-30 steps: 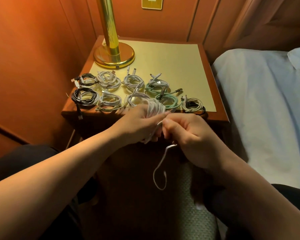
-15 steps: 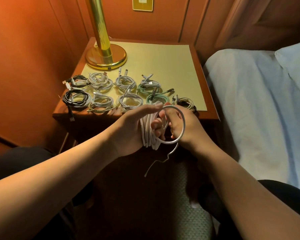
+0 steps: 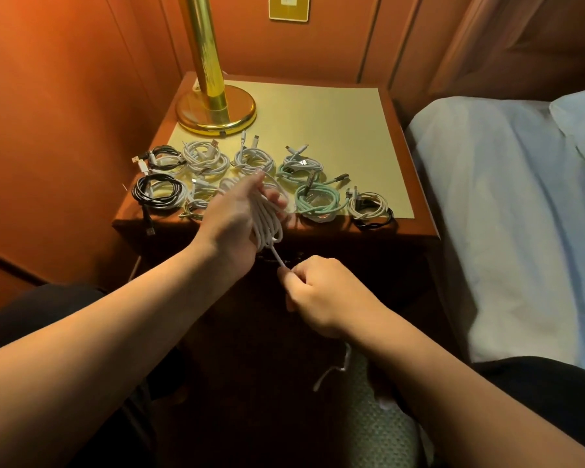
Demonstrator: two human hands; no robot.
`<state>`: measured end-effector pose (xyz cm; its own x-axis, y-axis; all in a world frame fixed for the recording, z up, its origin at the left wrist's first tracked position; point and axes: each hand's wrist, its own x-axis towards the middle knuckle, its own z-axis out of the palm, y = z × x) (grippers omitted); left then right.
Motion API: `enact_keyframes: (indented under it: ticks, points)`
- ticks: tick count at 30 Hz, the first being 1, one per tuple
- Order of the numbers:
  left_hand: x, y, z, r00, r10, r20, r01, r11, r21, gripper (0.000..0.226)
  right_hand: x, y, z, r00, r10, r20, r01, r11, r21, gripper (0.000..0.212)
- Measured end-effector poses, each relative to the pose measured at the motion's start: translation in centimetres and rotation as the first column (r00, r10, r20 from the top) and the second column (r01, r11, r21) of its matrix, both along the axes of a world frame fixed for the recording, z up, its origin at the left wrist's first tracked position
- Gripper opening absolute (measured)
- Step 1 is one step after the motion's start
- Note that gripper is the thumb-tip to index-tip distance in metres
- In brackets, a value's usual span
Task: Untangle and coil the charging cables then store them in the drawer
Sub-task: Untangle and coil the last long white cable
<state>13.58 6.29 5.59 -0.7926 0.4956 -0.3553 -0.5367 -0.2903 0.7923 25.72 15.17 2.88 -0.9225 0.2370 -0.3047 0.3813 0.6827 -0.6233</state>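
Our right hand [image 3: 321, 295] has pulled down from our left hand [image 3: 240, 217], fingers pinching the white charging cable [image 3: 267, 224] wound round the left's clenched fingers, drawing another loop taut.

Looks like a bedroom, maybe a hotel room: wood nightstand [image 3: 416, 211] center frame with a brass lamp base [image 3: 217, 113] on it, a bed with pale sheets [image 3: 507, 214] and a pillow [image 3: 581, 109] on the right, wood-panelled walls [image 3: 65, 96] all around.
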Motion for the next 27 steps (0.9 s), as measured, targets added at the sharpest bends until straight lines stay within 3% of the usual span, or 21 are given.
enact_keyframes:
  ticks: [3,5,7,10,13,15,17,20,23,25,27]
  points:
    - [-0.7,-0.4,-1.0,0.946,0.011,-0.324,-0.063,0.987,-0.15,0.025,0.9,-0.7,1.6,0.992,0.097,-0.082,-0.096,0.995,0.022,0.055]
    - [-0.9,-0.6,-1.5,0.812,-0.121,-0.572,-0.054,0.959,-0.28,0.033,1.6,-0.8,2.2,0.974,0.137,-0.181,-0.145,0.989,-0.035,0.048]
    - [-0.9,-0.7,-1.8,0.66,-0.32,-0.68,0.01,0.909,-0.418,0.039,2.1,-0.5,2.5,0.941,0.105,-0.322,-0.139,0.987,-0.085,0.036]
    - [-0.2,-0.7,-1.5,0.627,-0.532,-0.569,0.271,0.834,-0.481,0.037,2.3,1.0,3.3,0.866,0.016,-0.5,-0.085,0.99,-0.115,0.021]
    - [1.2,-0.7,-1.0,0.648,-0.64,-0.413,0.522,0.768,-0.372,0.039,2.2,3.4,3.6,0.84,-0.074,-0.538,-0.024,0.985,-0.172,0.016]
    - [2.0,-0.4,-0.6,0.702,-0.637,-0.319,0.584,0.771,-0.254,0.044,2.1,4.9,3.3,0.863,-0.166,-0.477,0.025,0.957,-0.288,0.019]
    - [2.6,-0.2,-0.4,0.757,-0.624,-0.196,0.619,0.78,-0.094,0.042,1.7,5.3,3.1,0.886,-0.29,-0.362,0.068,0.853,-0.518,0.023]
    - [2.8,-0.3,-0.7,0.713,-0.684,-0.151,0.694,0.72,0.016,0.032,1.3,4.1,2.7,0.882,-0.39,-0.264,0.065,0.656,-0.752,0.018]
    - [2.1,-0.5,-1.1,0.677,-0.732,-0.08,0.736,0.669,0.103,0.028,1.0,3.0,1.9,0.847,-0.449,-0.285,0.054,0.605,-0.794,0.017]
    - [1.6,-0.8,-1.1,0.643,-0.764,-0.052,0.763,0.633,0.127,0.032,0.6,3.1,1.2,0.831,-0.464,-0.308,0.059,0.623,-0.78,0.021]
    - [1.4,-1.0,-0.9,0.599,-0.799,-0.056,0.797,0.588,0.135,0.018,0.3,3.1,0.5,0.816,-0.464,-0.343,0.071,0.671,-0.739,0.037]
